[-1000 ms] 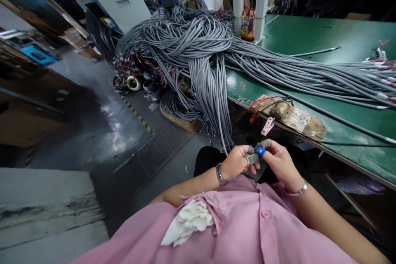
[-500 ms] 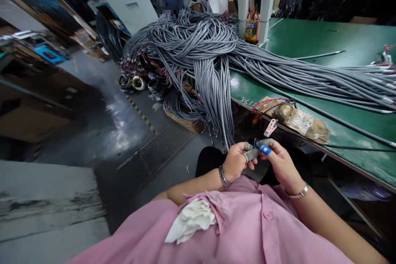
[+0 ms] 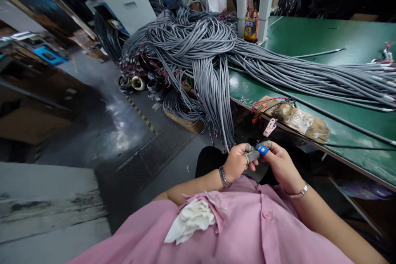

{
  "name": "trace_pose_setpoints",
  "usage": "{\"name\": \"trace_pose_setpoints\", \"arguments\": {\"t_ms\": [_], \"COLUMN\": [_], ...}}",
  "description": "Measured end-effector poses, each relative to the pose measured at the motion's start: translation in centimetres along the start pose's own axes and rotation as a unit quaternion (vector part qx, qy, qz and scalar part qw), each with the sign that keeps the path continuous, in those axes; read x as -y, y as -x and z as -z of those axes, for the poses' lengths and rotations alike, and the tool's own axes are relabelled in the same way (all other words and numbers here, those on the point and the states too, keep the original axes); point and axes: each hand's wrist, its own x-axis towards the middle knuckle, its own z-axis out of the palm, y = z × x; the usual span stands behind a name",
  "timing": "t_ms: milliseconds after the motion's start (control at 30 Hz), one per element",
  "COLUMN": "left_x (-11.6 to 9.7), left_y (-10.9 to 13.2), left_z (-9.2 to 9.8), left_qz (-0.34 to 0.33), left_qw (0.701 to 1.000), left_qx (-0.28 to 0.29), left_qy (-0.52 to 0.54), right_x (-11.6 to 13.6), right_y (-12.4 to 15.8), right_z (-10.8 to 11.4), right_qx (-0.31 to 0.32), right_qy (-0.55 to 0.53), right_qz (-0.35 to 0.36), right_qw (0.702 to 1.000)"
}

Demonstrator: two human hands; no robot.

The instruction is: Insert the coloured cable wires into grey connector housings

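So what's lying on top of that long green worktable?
On the green worktable lies a big bundle of grey cables spilling over its left end, plus a brown taped block with red wires at the near edge. The tabletop beneath the cables is hidden.

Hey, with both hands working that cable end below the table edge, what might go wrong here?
The thin coloured wires pinched between left hand and right hand might slip or fray. The grey cable bundle hanging over the green table edge could slide down if tugged.
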Motion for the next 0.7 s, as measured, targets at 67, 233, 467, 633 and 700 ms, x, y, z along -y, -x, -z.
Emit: {"name": "trace_pose_setpoints", "arguments": {"t_ms": [67, 233, 467, 633, 700], "left_x": [0.1, 0.3, -0.1, 0.2, 0.4], "left_y": [-0.1, -0.1, 0.1, 0.2, 0.1], "left_z": [0.1, 0.3, -0.2, -0.4, -0.3], "left_qz": [0.010, 0.011, 0.000, -0.012, -0.012], "left_qw": [0.999, 0.999, 1.000, 0.998, 0.999], "left_qx": [0.027, 0.027, 0.002, -0.038, -0.032], "left_qy": [-0.016, -0.043, 0.007, 0.047, 0.038], "right_x": [0.0, 0.3, -0.5, -0.6, -0.3], "right_y": [-0.1, -0.2, -0.1, 0.1, 0.1], "right_z": [0.1, 0.3, -0.5, -0.6, -0.5], "right_qx": [0.005, 0.054, -0.013, -0.022, -0.018], "right_qy": [0.008, 0.055, -0.043, -0.054, -0.038], "right_qz": [0.001, 0.025, -0.021, -0.008, 0.001], "right_qw": [1.000, 0.997, 0.999, 0.998, 0.999]}}
